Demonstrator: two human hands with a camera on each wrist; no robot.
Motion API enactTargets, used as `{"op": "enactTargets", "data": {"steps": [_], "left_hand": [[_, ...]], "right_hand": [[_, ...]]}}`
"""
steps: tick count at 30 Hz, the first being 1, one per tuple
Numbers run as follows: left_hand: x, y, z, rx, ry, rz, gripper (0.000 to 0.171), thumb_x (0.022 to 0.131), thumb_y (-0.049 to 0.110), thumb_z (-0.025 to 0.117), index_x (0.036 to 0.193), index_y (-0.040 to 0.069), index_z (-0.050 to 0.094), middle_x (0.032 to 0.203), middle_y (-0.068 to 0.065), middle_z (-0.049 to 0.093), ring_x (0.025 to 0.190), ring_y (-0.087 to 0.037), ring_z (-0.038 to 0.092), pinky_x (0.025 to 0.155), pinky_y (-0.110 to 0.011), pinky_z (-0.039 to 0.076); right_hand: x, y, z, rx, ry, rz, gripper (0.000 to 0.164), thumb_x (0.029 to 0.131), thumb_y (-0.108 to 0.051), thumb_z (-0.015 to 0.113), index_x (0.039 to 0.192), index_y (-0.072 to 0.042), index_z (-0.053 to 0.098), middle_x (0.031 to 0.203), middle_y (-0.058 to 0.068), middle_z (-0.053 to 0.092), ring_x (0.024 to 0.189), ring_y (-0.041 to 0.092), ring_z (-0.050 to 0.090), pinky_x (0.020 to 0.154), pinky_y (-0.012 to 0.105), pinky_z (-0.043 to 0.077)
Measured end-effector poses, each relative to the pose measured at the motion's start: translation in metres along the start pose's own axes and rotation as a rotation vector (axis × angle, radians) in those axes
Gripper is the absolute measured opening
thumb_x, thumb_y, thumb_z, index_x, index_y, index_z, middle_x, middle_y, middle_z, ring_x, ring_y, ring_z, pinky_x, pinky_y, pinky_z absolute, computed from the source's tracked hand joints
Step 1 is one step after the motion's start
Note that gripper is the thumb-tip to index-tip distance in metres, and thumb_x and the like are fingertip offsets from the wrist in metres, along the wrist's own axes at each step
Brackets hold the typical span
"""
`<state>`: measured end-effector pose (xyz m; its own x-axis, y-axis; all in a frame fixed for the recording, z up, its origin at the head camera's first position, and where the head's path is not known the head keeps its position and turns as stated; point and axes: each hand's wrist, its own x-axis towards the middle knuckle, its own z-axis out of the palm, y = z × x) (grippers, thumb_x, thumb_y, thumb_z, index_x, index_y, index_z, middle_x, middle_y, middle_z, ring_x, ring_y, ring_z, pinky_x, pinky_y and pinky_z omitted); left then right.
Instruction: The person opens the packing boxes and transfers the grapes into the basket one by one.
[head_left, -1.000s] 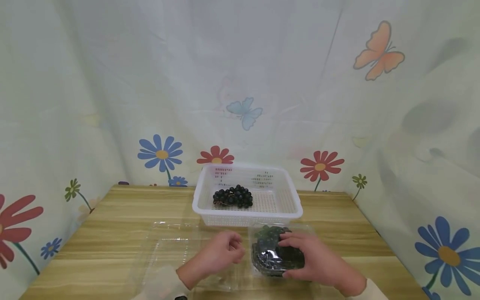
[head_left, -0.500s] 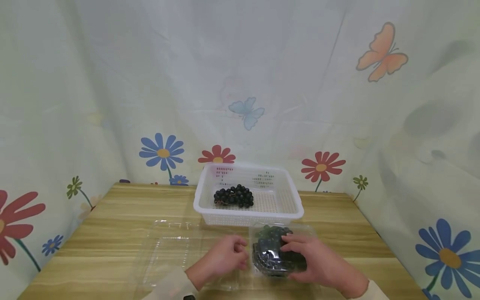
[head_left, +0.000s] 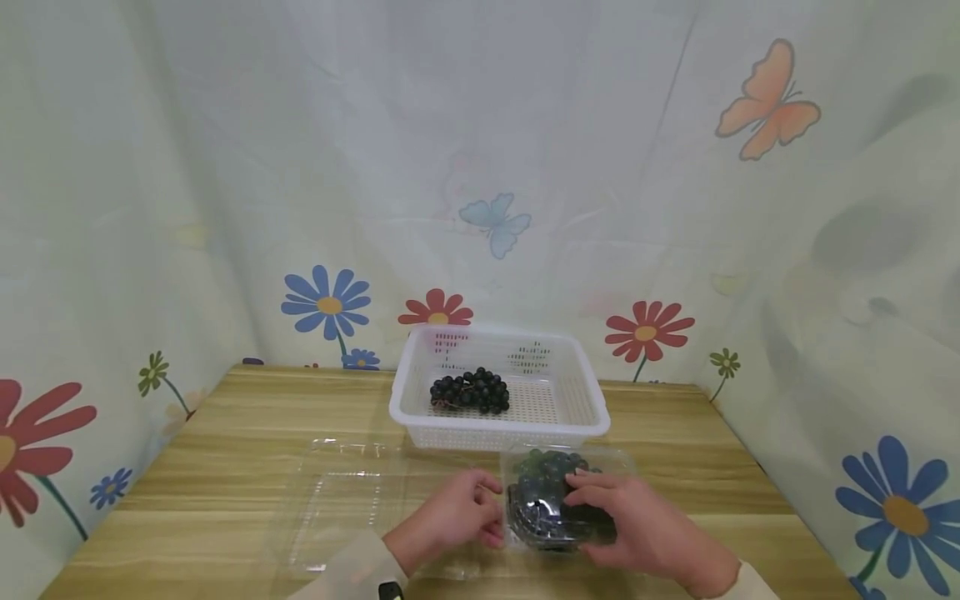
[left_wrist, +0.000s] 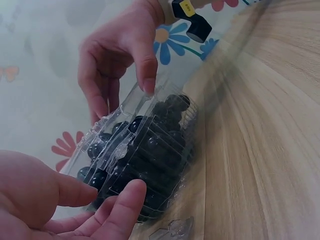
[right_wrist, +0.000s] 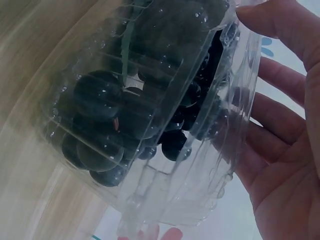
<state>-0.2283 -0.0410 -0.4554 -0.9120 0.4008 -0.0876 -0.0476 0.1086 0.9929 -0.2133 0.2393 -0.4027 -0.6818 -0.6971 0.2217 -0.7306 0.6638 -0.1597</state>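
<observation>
A clear plastic clamshell box (head_left: 555, 508) filled with dark grapes (left_wrist: 150, 145) stands on the table, a few greener grapes at its far left. My right hand (head_left: 645, 525) spans the box's right side and holds it, the thumb at the near edge and fingers on the lid. In the right wrist view, the right thumb (right_wrist: 270, 17) lies at the rim. My left hand (head_left: 457, 508) is at the box's left side, thumb and index finger apart with tips right at the edge. Seen from the left wrist, the left fingertips (left_wrist: 132, 195) overlap the box's rim.
Behind the box stands a white perforated plastic basket (head_left: 498, 427) with a bunch of dark grapes (head_left: 472, 390) inside. Another clear plastic container (head_left: 337, 500) lies on the wooden table (head_left: 202, 492) at the left, partly behind the left forearm. A flowered curtain (head_left: 480, 167) surrounds the table.
My left hand has moved right, from beside the box to its left edge. My right hand has stayed on the box. The head view has shifted slightly.
</observation>
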Motion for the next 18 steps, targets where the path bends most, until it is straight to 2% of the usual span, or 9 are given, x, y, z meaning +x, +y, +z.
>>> {"op": "enactTargets", "data": {"steps": [6,11,18], "left_hand": [[0.003,-0.003,0.002,-0.065,0.0,-0.034,0.029,0.093,-0.009,0.057,0.122,-0.011,0.049,0.086,-0.017,0.065,0.064,-0.019,0.067,0.065,-0.038,0.065],[0.004,-0.003,0.002,-0.111,-0.01,-0.062,0.03,0.092,-0.01,0.059,0.12,-0.009,0.048,0.085,-0.015,0.063,0.063,-0.02,0.066,0.066,-0.039,0.065],[0.005,-0.002,0.001,-0.158,-0.041,-0.075,0.036,0.091,-0.011,0.062,0.122,-0.008,0.044,0.087,-0.013,0.061,0.066,-0.022,0.065,0.068,-0.042,0.065]], "right_hand": [[-0.001,-0.001,0.002,-0.059,0.042,-0.052,0.04,0.075,-0.028,0.085,0.112,-0.019,0.073,0.134,0.009,0.069,0.117,0.029,0.07,0.089,0.041,0.062],[-0.001,-0.004,0.005,-0.097,0.043,-0.024,0.041,0.075,-0.03,0.084,0.113,-0.021,0.073,0.134,0.008,0.069,0.117,0.026,0.07,0.088,0.042,0.062],[0.005,-0.015,0.014,-0.198,0.115,-0.013,0.039,0.076,-0.038,0.085,0.111,-0.022,0.076,0.122,0.006,0.075,0.111,0.025,0.074,0.081,0.044,0.063]]}}
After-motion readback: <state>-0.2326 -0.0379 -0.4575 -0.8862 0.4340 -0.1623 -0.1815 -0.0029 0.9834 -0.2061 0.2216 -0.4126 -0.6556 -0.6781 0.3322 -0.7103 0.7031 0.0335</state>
